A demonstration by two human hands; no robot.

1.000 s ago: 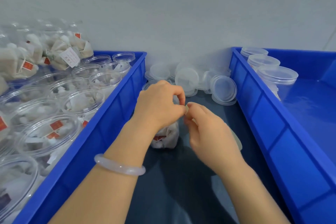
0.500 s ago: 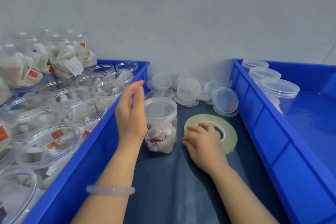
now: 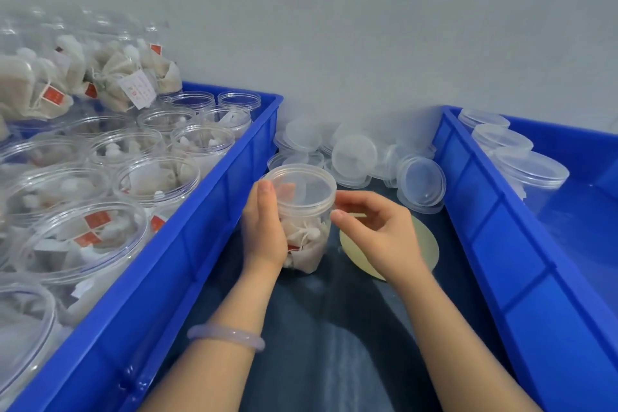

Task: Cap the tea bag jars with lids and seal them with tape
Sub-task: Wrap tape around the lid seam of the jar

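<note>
A clear plastic jar (image 3: 309, 237) of tea bags stands on the dark table between two blue bins, with a clear lid (image 3: 302, 182) on top. My left hand (image 3: 264, 231) grips the jar's left side, thumb up by the lid's rim. My right hand (image 3: 378, 231) is at the lid's right edge, and its thumb and forefinger pinch what looks like a short pale tape strip (image 3: 355, 215). The yellowish tape roll (image 3: 426, 244) lies flat on the table, partly hidden under my right hand.
The left blue bin (image 3: 207, 244) holds several open jars of tea bags (image 3: 157, 177) and bagged tea bags (image 3: 127, 83). Loose clear lids (image 3: 354, 154) are piled at the wall. The right blue bin (image 3: 501, 244) holds capped jars (image 3: 528, 170).
My hands parted and my right hand put the tape roll down flat. My left hand then closed round the jar, and my right hand rose from the roll to the lid's edge.
</note>
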